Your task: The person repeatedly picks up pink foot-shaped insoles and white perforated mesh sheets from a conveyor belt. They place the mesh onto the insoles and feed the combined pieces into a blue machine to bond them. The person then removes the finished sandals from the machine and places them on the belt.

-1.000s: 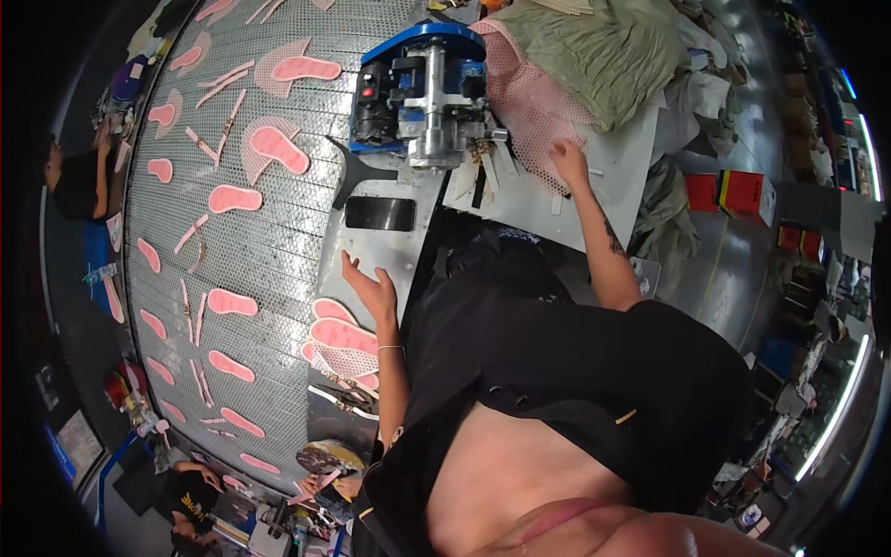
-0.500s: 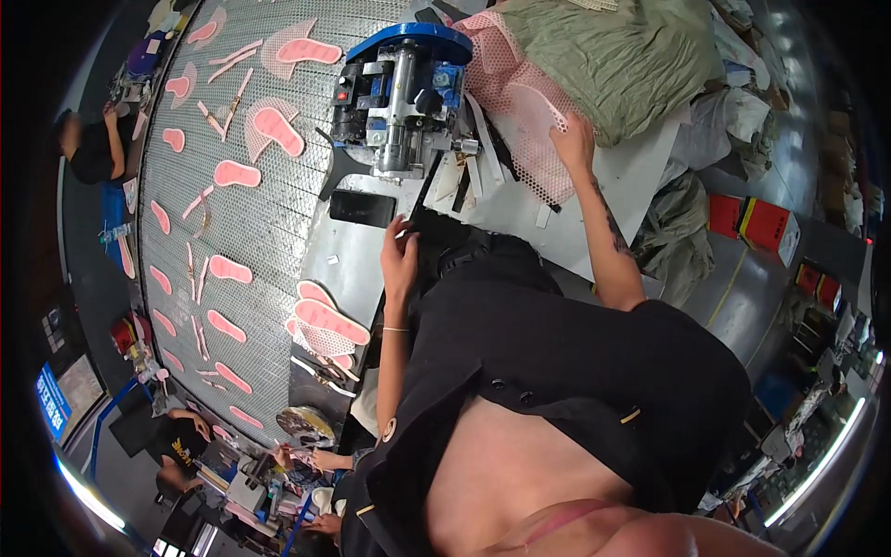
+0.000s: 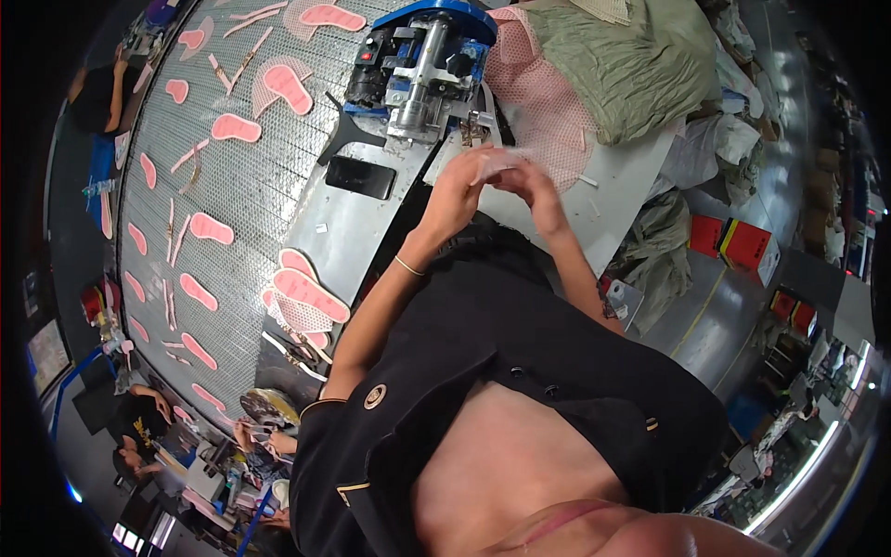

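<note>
A: Entry. Both hands are raised in front of the chest, over the near edge of the grey table [image 3: 613, 200]. The left hand [image 3: 457, 193] and right hand [image 3: 531, 182] meet on a small pale piece [image 3: 497, 163], thin and partly see-through, held in the air between them. Fingers of both hands look pinched together on it; how firmly, I cannot tell, the piece is small and blurred.

B: Risk?

A: My judgement: the piece looks thin and limp, gripped only at its edges. It could slip out, or fold on itself, if either pinch loosens. It hangs just in front of the blue-topped machine [image 3: 419, 65], so a drop might land among the metal parts there or down the dark gap at the table edge.

B: Anything else close by?

A: A black phone [image 3: 360, 176] lies flat on the table to the left of the left forearm. The stack of pink sole-shaped pieces [image 3: 306, 295] sits beyond the left elbow, well apart from the hands. The pink mesh sheet [image 3: 543, 97] lies behind the right hand.

B: Change from a second ago?

A: Then the hands were apart: left flat on the table near the stack, right stretched out on the mesh. Half a second ago the left had lifted. Now both have come together on the piece.
</note>
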`<action>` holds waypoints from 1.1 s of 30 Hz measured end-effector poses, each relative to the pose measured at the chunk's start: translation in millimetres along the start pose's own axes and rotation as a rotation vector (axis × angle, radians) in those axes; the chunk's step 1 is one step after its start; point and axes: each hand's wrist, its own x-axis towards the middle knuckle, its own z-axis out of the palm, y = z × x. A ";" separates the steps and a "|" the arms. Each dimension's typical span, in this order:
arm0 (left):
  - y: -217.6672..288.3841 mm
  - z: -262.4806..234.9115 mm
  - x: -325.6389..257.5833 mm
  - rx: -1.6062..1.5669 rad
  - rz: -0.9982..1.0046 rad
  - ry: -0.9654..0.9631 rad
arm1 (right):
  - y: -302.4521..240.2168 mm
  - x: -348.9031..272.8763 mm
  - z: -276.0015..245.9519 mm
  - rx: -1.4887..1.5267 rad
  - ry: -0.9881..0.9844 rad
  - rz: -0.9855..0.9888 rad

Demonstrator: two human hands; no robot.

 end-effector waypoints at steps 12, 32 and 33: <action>-43.4 7.2 -60.5 -0.573 -0.274 0.272 | -29.1 -2.1 -4.2 0.002 0.072 0.021; -103.8 -4.5 -27.4 -0.554 -0.458 0.563 | 60.9 -22.5 13.8 -0.265 0.147 0.014; -111.6 -8.7 -24.9 -0.480 -0.440 0.578 | 66.6 -18.0 14.7 -0.246 0.158 0.009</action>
